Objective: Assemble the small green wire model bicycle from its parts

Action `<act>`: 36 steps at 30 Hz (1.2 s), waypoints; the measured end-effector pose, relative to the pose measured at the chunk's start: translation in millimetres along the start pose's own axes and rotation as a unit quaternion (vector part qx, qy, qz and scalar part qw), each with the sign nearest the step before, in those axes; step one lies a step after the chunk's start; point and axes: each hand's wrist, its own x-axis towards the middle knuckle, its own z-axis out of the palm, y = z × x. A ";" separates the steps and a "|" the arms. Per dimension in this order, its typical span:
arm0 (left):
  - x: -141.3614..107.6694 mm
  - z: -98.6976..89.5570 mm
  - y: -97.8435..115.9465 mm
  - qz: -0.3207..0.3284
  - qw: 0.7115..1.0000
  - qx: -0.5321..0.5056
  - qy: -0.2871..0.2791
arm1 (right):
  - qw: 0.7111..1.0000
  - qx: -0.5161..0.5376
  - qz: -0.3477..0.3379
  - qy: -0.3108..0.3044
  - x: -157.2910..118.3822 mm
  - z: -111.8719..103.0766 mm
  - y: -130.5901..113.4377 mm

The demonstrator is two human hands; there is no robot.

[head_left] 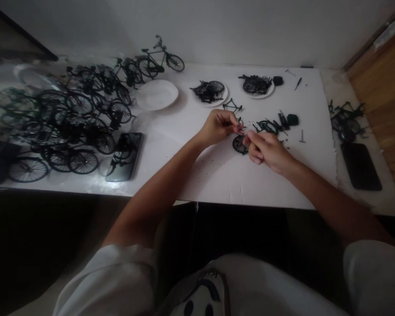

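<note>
My left hand point(221, 126) and my right hand point(266, 148) meet over the white board, both with fingers pinched. A small part, thin and light in colour, shows between the fingertips, too small to name. Just below my fingers, a model bicycle wheel point(239, 144) is partly hidden by my right hand. Behind my left hand lies a small dark bicycle frame point(232, 105). Several dark bicycle parts point(269, 127) rest beyond my right hand, close to a dark blocky piece point(292, 119).
Assembled model bicycles point(82, 105) crowd the left side. A plate point(158, 95) stands beside two plates of parts point(210, 91) point(256, 85). One phone point(125, 156) lies left, another point(361, 166) right. A thin T-shaped piece point(302, 137) lies on the board point(197, 175).
</note>
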 end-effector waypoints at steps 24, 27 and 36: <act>0.4 3.6 7.6 0.003 0.999 -0.028 0.023 | 0.846 -0.447 -0.270 0.103 5.0 -16.8 9.1; 0.0 3.9 3.6 -0.007 0.999 -0.021 0.027 | 0.869 -0.418 -0.247 0.091 1.5 -13.0 8.3; -0.2 10.9 -0.7 0.036 0.999 -0.001 0.039 | 1.000 0.018 -0.010 -0.006 3.3 -5.8 0.2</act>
